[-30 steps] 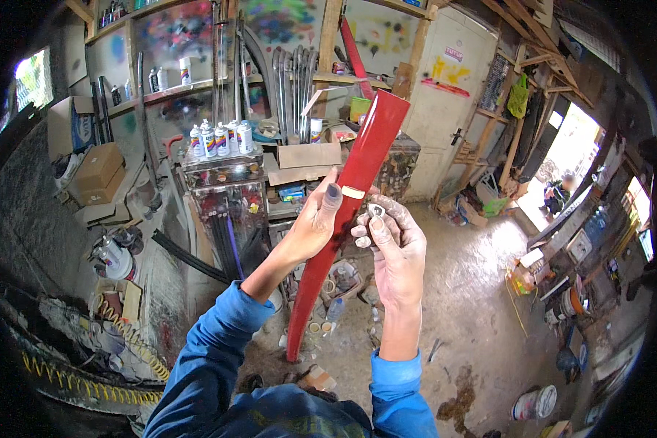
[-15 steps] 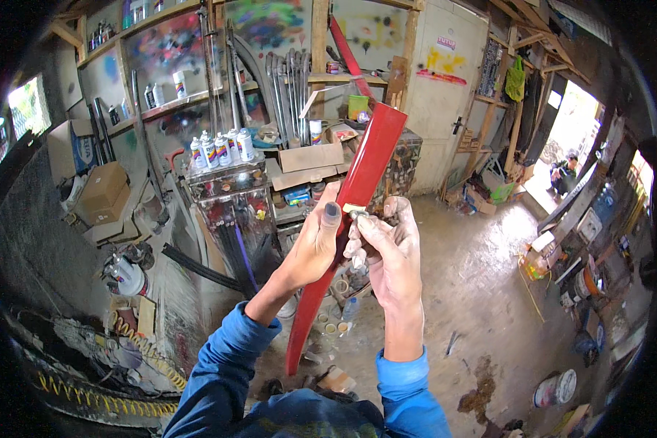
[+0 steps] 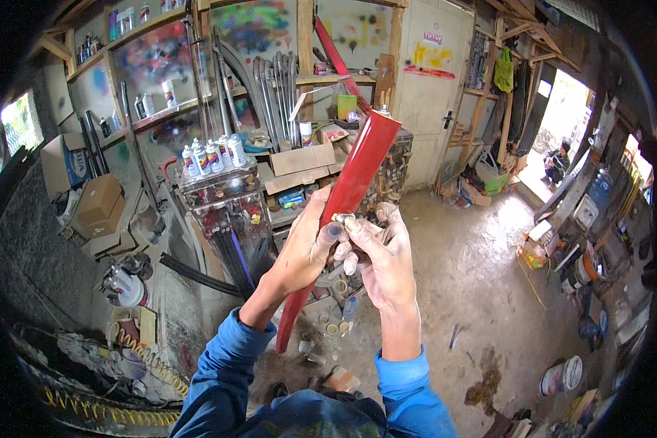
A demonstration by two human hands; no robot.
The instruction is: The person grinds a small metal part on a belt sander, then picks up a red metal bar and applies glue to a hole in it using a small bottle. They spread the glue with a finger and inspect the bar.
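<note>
Head view: only view, looks down past raised forearms in blue sleeves (image 3: 226, 372).
L hand (image 3: 304, 247): curled round the red tube (image 3: 343, 204) from its left side at mid-length, fingers wrapped, thumb up along the tube; closed on it, holding it.
R hand (image 3: 384, 257): fingers bunched together, thumb + forefinger tips pinched on a small metal fitting (image 3: 342, 218) right at the tube's right edge; remaining fingers half curled below. Whether the fitting is fixed to the tube: can't tell.
Hands rel.: touching or nearly so, L thumb tip just beside R fingertips at the fitting.
Tube look: long, glossy red, smooth, slightly wider toward the top; small pale metal stub at the upper end.
Tube axis: long axis tilted, lower end down-left near the L sleeve, upper end up-right toward the shelves; leans roughly a third off vertical.
Tube pos.: held in air at centre frame, above the concrete floor (image 3: 474, 292), in front of a cluttered bench.
Around: row of spray cans (image 3: 212, 155) on a stand to the L, well apart from the hands; cardboard boxes (image 3: 98, 201) further L; open doorway (image 3: 562, 124) at right w/ a person crouched outside.
</note>
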